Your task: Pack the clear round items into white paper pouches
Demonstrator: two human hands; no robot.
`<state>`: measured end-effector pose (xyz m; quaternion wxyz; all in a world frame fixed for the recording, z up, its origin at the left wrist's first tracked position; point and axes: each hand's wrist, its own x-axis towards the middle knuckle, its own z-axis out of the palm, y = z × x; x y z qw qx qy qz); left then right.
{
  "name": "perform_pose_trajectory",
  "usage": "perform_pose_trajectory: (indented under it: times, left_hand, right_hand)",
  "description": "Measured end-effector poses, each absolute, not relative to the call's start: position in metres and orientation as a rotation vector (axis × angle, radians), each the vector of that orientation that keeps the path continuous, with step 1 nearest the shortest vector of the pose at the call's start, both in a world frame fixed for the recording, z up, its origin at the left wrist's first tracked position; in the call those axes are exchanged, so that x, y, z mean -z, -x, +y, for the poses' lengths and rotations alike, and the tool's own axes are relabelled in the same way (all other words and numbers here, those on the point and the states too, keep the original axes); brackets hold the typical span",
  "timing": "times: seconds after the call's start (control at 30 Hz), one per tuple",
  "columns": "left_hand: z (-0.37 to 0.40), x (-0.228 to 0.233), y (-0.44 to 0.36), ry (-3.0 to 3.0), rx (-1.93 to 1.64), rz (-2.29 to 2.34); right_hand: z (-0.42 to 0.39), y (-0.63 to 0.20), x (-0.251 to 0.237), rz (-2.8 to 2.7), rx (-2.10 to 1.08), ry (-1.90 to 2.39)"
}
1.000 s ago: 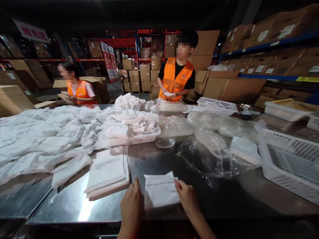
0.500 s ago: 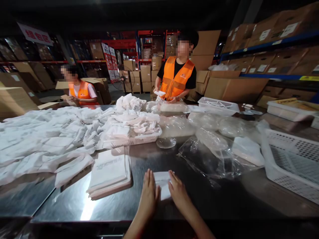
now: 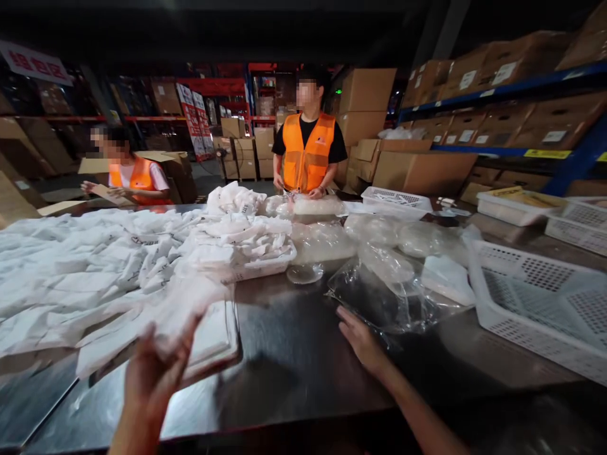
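Observation:
My left hand [image 3: 154, 373] is raised over the left of the steel table [image 3: 294, 347] and grips a small folded white bag [image 3: 183, 309], blurred by motion. It hangs just above a neat stack of folded white bags [image 3: 218, 335]. My right hand [image 3: 361, 338] lies flat on the table with fingers spread, its fingertips at the edge of a heap of clear plastic bags [image 3: 398, 297]. Nothing is in it.
A big loose pile of white bags [image 3: 85, 265] covers the left of the table, with a full white basket [image 3: 258, 268] behind. An empty white basket [image 3: 535, 316] stands at right. Two people in orange vests [image 3: 308, 151] [image 3: 130, 177] work at the far side.
Both hands were pressing a folded white bag flat at the table's front. My left hand has since lifted it leftward over the stack, and my right hand has moved toward the clear plastic bags.

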<state>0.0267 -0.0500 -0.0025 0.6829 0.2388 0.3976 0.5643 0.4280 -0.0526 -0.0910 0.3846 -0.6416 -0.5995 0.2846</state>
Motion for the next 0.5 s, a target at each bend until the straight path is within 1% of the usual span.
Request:
perform_pose_trajectory:
  times: [0.03, 0.07, 0.1, 0.13, 0.2, 0.27, 0.37, 0.4, 0.43, 0.5]
  left_hand:
    - [-0.037, -0.005, -0.010, -0.613, -1.484, 0.944]
    - [-0.026, -0.008, 0.002, -0.758, -1.628, 1.015]
    - [-0.017, -0.006, 0.009, -0.923, -1.695, 1.140]
    - [-0.011, 0.001, 0.013, -1.070, -1.720, 1.261]
    - [-0.008, 0.026, 0.012, -1.260, -1.638, 1.422]
    - [-0.010, 0.060, 0.009, -1.495, -1.439, 1.559]
    - [-0.017, 0.099, 0.011, -2.069, -0.760, 1.849]
    - [-0.018, 0.105, 0.014, -2.186, -0.548, 1.892]
    - [-0.020, 0.108, 0.015, -2.244, -0.409, 1.909]
    - [-0.021, 0.104, 0.017, -2.297, -0.270, 1.931]
  right_hand:
    - [-0.034, -0.451, 0.085, -1.588, -0.408, 1.924]
    - [-0.016, -0.474, 0.080, -1.542, -0.294, 2.048]
    - [-0.001, -0.496, 0.074, -1.494, -0.206, 2.136]
    - [0.013, -0.515, 0.069, -1.438, -0.128, 2.223]
    - [0.032, -0.547, 0.062, -1.337, -0.039, 2.344]
    - [0.043, -0.568, 0.061, -1.289, 0.031, 2.440]
    - [0.055, -0.585, 0.065, -1.324, 0.106, 2.506]
    - [0.059, -0.587, 0.066, -1.345, 0.129, 2.514]
    - [0.062, -0.589, 0.068, -1.362, 0.151, 2.519]
    - [0.065, -0.591, 0.069, -1.394, 0.194, 2.508]
